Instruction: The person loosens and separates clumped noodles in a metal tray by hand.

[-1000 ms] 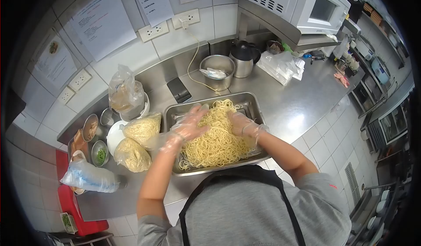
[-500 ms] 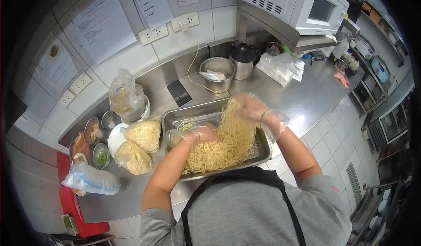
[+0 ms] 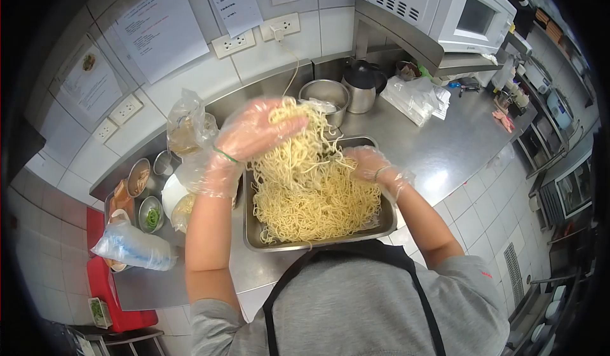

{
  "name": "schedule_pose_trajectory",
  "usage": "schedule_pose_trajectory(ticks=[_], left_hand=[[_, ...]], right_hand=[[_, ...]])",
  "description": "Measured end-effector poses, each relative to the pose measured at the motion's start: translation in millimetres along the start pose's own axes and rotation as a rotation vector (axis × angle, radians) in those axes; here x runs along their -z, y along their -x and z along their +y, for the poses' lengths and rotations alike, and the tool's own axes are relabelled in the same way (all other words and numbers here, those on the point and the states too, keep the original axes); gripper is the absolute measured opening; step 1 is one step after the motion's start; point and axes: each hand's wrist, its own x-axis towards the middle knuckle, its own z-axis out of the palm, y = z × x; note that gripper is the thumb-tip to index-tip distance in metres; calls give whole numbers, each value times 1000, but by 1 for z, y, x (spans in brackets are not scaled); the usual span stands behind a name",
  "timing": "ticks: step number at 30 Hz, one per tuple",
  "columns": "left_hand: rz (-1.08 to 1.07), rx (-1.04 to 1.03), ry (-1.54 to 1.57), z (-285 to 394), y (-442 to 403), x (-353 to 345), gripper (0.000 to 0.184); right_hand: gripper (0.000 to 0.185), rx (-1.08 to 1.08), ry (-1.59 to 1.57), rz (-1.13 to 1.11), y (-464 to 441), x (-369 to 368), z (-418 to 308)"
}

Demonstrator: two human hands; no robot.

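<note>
Yellow noodles (image 3: 318,210) fill much of a deep rectangular steel tray (image 3: 279,248) on the counter. My left hand (image 3: 257,132), in a clear plastic glove with a green band at the wrist, is raised above the tray's far left side. A hanging bunch of noodles is gripped in it, with strands trailing down to the heap. Lower, at the tray's right side, my gloved right hand (image 3: 368,163) is down at the noodles. Its fingers are partly hidden by strands and curl round some of them.
Left of the tray are plastic bags, a white plate (image 3: 173,194), a metal bowl of chopped greens (image 3: 151,216) and a filled plastic bag (image 3: 135,247). Behind stand a steel pot (image 3: 325,92) and a thermal jug (image 3: 362,86). A microwave (image 3: 473,19) sits on a shelf above the right counter.
My left hand has risen from the tray, lifting noodles up and away. My right hand has come down from its raised position to the tray's right side.
</note>
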Motion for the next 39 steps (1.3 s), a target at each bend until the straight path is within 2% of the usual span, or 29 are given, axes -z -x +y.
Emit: schedule_pose_trajectory(ticks=[3,6,8,10,12,15,16,19,21,23,25,28,31,32,33,34,37,38,39], left_hand=[[-47,-55,-412,-44,9,-43,63],[-188,87,-249,-67,20,-55,72],[-115,68,-155,-89,28,-62,70],[-79,95,-100,-97,38,-60,69],[-77,164,-87,-96,48,-54,65],[-85,227,7,-115,62,-53,63],[-89,259,32,-116,66,-51,62],[-77,330,103,-118,77,-46,58],[-39,342,150,-118,82,-44,53],[-6,317,200,-116,80,-40,53],[41,260,249,-116,76,-40,56],[138,70,332,-105,59,-45,64],[223,-174,506,-72,37,-54,70],[239,-231,603,-56,29,-55,72],[253,-291,700,-44,23,-55,74],[259,-205,762,-37,19,-55,68],[263,-168,772,-29,10,-54,60],[345,-304,757,-36,8,-62,48],[293,-163,609,-38,11,-61,45]], right_hand=[[61,34,171,-45,8,26,-26],[50,383,263,-26,15,-12,-40],[54,440,245,-297,11,-67,-56],[55,308,328,-172,29,-82,-77],[58,204,339,-174,26,-72,-88],[55,319,171,-116,-17,-91,-40],[45,407,120,6,-26,-81,-34],[38,384,115,61,-39,-25,-46],[36,460,52,169,-42,15,-60],[32,524,-81,286,-40,46,-74],[32,618,-71,418,-37,67,-79],[32,599,36,492,-47,67,-80],[32,674,-162,382,-35,93,-112],[40,656,-136,389,-33,99,-118],[40,647,-167,358,-27,111,-127],[39,637,-197,328,-20,125,-138],[35,665,-399,297,-16,150,-142],[34,683,-486,295,-14,156,-141],[32,625,-544,299,-6,168,-146]])
